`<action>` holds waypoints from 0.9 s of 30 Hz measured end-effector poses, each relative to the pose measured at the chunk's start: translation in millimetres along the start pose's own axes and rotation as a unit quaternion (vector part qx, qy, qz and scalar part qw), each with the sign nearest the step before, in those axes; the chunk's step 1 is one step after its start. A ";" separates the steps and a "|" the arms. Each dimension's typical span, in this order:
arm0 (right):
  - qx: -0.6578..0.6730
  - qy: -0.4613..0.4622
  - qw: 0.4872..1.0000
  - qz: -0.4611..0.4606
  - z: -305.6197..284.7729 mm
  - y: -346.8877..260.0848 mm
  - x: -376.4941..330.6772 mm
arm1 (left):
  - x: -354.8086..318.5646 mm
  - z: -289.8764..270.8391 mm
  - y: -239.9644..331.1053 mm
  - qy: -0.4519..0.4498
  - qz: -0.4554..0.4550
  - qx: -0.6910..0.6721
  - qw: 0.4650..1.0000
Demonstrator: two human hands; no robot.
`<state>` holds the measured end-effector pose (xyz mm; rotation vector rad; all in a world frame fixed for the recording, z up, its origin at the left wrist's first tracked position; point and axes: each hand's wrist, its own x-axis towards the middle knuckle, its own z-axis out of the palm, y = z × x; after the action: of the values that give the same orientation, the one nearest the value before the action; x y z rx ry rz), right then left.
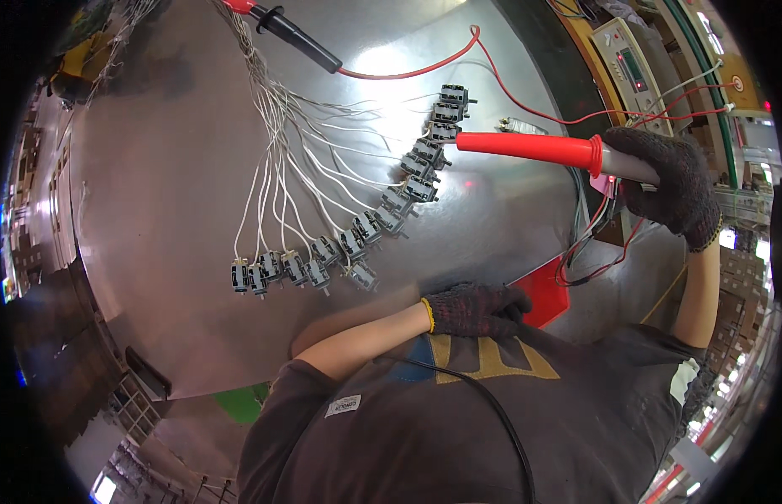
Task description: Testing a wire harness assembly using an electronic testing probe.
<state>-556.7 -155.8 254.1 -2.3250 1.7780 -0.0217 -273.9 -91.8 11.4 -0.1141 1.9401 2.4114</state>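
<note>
My right hand (672, 181), in a dark knitted glove, grips the grey handle of a red test probe (525, 146). The probe points left, and its end meets one of several small grey motors (445, 132) with short shafts. These motors lie in a curved row on the metal table (172, 202). White wires (277, 126) run from them to a bundle at the top. My left hand (477, 310), gloved too, rests at the table's front edge by my body. Its fingers are curled, and nothing shows in them.
A black test probe (298, 38) with a red lead lies at the table's far side. At the right stands a beige test meter (630, 71) with a lit display and red leads. Beside my left hand is a red bin (546, 296). Cables hang near the table's right edge.
</note>
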 end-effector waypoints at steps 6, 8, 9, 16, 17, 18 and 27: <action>-0.005 -0.016 1.000 -0.009 1.2 -5.5 2.9 | -1.5 -0.8 2.4 -0.001 0.003 0.002 1.000; 0.003 -0.017 1.000 -0.016 2.7 -7.3 4.9 | -1.7 -0.5 1.9 0.003 0.006 0.005 1.000; -0.004 -0.015 1.000 -0.019 3.6 -8.2 5.4 | -1.9 -0.3 1.3 0.006 0.009 0.009 1.000; -0.016 -0.018 0.999 -0.025 4.5 -10.0 7.5 | -0.8 0.3 -0.7 0.004 0.002 0.018 1.000; -0.014 -0.019 0.999 -0.031 4.4 -10.1 7.8 | -0.8 -0.4 -0.5 0.001 0.000 0.016 1.000; -0.016 -0.021 0.999 -0.027 4.0 -10.4 7.5 | -0.7 -0.9 -0.3 -0.003 -0.002 0.015 1.000; -0.013 -0.005 0.999 -0.034 5.8 -10.7 6.0 | -1.8 -0.6 1.8 0.001 -0.008 0.030 1.000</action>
<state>-544.0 -157.9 249.6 -2.3975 1.7037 0.0021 -272.3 -92.7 13.2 -0.1302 2.0027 2.3407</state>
